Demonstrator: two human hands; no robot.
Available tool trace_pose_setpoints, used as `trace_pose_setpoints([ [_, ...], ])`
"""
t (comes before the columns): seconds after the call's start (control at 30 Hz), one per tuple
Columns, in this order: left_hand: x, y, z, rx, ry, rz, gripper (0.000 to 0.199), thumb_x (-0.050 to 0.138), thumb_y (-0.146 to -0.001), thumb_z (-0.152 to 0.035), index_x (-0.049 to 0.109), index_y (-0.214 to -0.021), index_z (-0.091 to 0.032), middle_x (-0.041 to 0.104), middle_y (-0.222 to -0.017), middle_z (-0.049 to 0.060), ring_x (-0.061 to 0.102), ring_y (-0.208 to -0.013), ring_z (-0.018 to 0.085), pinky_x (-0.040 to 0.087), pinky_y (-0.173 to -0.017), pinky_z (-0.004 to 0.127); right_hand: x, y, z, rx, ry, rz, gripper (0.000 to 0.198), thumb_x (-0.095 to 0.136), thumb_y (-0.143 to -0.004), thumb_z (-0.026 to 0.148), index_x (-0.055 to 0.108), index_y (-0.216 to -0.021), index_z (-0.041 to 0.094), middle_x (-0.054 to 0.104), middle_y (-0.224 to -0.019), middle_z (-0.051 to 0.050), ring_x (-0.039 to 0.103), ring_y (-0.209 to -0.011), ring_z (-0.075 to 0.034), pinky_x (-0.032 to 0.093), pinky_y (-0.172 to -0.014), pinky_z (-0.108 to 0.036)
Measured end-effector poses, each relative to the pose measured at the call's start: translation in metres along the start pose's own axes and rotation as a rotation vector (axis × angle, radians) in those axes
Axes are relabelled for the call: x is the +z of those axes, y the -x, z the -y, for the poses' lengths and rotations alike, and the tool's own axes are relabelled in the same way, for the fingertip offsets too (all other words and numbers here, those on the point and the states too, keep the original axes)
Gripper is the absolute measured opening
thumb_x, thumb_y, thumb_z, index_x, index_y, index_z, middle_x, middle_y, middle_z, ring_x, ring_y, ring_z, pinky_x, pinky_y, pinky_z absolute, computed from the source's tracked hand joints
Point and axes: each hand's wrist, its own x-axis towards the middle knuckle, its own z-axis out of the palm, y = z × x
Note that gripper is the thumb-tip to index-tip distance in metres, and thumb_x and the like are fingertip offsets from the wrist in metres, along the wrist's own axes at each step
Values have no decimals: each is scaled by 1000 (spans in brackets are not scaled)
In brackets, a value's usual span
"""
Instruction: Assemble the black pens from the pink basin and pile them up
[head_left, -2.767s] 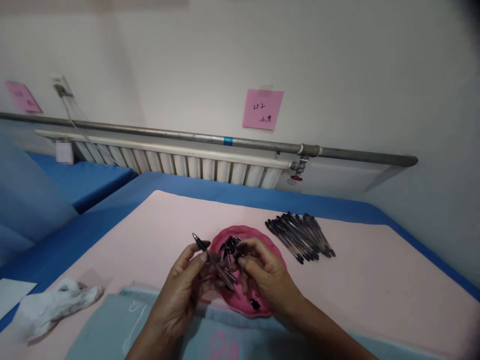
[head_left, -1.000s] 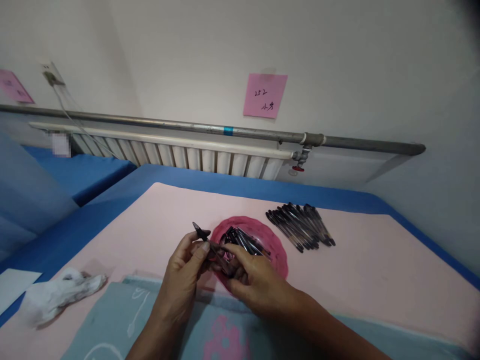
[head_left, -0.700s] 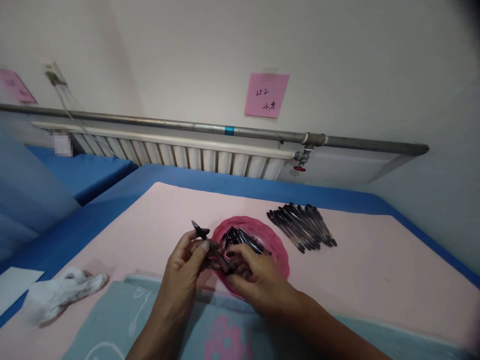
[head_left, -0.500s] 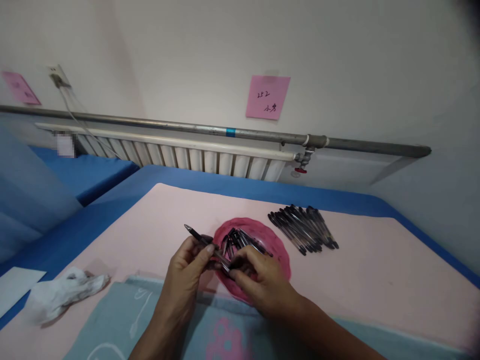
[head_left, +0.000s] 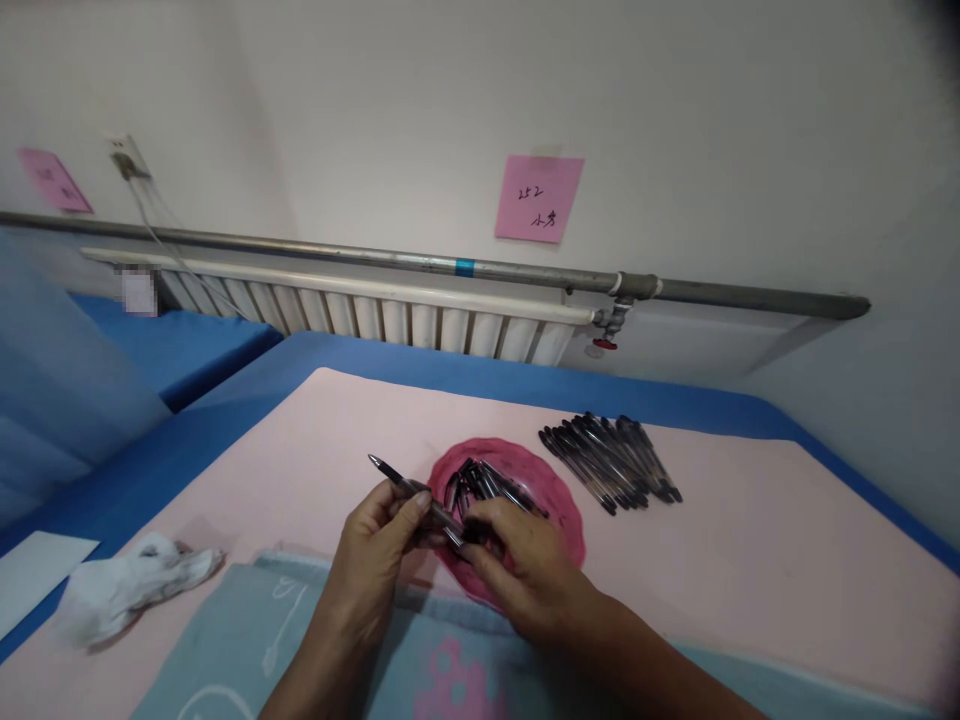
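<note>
A black pen (head_left: 395, 476) slants between my hands, its bare tip toward the upper left. My left hand (head_left: 382, 540) is closed around the pen's barrel, thumb on top. Fingers of my right hand (head_left: 525, 565) pinch the pen's rear end; what else they may hold there is hidden. Beneath and behind both hands sits a pink bowl (head_left: 568, 505) with a wavy rim. Several dark pen parts (head_left: 499, 485) lie in it. Right of the bowl, several capped pens (head_left: 609, 462) rest side by side in a slanted pile.
A pink sheet (head_left: 750, 540) covers the blue surface (head_left: 450, 362). A teal cloth (head_left: 247, 610) lies nearest me. White gloves or crumpled cloth (head_left: 135, 585) and a white card (head_left: 37, 575) are at left. Behind stand a radiator (head_left: 397, 315) and a metal pipe (head_left: 360, 252).
The view has shifted slightly. Both hands keep their hold on the pen, nearly in the same place; the pile and bowl have not moved.
</note>
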Motion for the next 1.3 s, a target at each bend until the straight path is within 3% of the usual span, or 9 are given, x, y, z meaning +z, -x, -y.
trace_pose_setpoints([
  [0.13, -1, -1, -1, 2, 18, -27, 20, 72, -70, -30, 64, -76, -13, 68, -68, 2, 62, -58, 12, 52, -59, 23, 1, 0, 0, -81, 14, -7, 22, 44, -88, 14, 50, -109, 19, 64, -93, -6, 59, -82, -18, 46, -70, -30],
  [0.27, -1, -2, 1, 8, 5, -34, 21, 72, -69, -31, 64, -75, -13, 68, -66, 3, 64, -59, 13, 52, -58, 24, 2, 0, -1, -183, 159, -149, 11, 50, -86, 15, 54, -96, 17, 62, -87, -7, 56, -82, -20, 45, -71, -33],
  [0.37, -1, -2, 2, 18, 0, -35, 22, 73, -69, -32, 64, -74, -13, 68, -67, 3, 64, -59, 13, 52, -58, 24, 2, 0, -1, -126, 116, -96, 11, 45, -87, 13, 55, -90, 18, 61, -79, -5, 55, -73, -17, 43, -66, -30],
  [0.57, 0, -1, 1, 31, 9, -27, 22, 73, -67, -32, 63, -71, -13, 67, -63, 1, 62, -55, 12, 51, -58, 25, 3, -3, 1, 246, -318, -19, 12, 51, -81, 13, 56, -89, 21, 64, -78, 0, 58, -70, -14, 43, -63, -27],
  [0.77, -1, 0, 0, 78, 4, 55, 16, 68, -74, -29, 64, -73, -14, 68, -66, 2, 63, -60, 13, 51, -62, 25, 6, -5, -1, 440, -945, 37, 13, 60, -75, 23, 51, -84, 20, 60, -65, 3, 54, -53, -10, 43, -51, -23],
  [0.97, -4, 2, 0, 111, 29, 133, 16, 67, -75, -27, 67, -86, -15, 70, -76, 3, 65, -69, 15, 51, -67, 27, 7, -6, 2, 636, -1340, 72, 17, 58, -74, 27, 44, -82, 22, 58, -55, 5, 46, -35, -8, 32, -32, -16],
  [1.07, -3, 2, -1, 84, 50, 106, 16, 69, -74, -27, 67, -83, -14, 71, -74, 4, 64, -66, 14, 51, -66, 27, 8, -8, 5, 658, -1311, 31, 20, 59, -75, 30, 45, -86, 22, 58, -56, 4, 47, -36, -7, 29, -31, -14],
  [1.17, 0, 1, -3, 65, 73, 71, 17, 71, -71, -28, 67, -78, -14, 70, -71, 4, 64, -62, 14, 51, -63, 26, 7, -9, 7, 620, -1167, 21, 21, 56, -79, 38, 46, -87, 21, 57, -56, 3, 50, -40, -9, 34, -34, -16],
  [1.3, 0, 0, -4, 59, 91, 26, 18, 73, -69, -28, 67, -76, -13, 70, -71, 4, 64, -62, 14, 52, -60, 26, 8, -6, 6, 522, -880, -51, 21, 66, -70, 24, 51, -84, 20, 58, -68, 3, 52, -53, -8, 40, -45, -19],
])
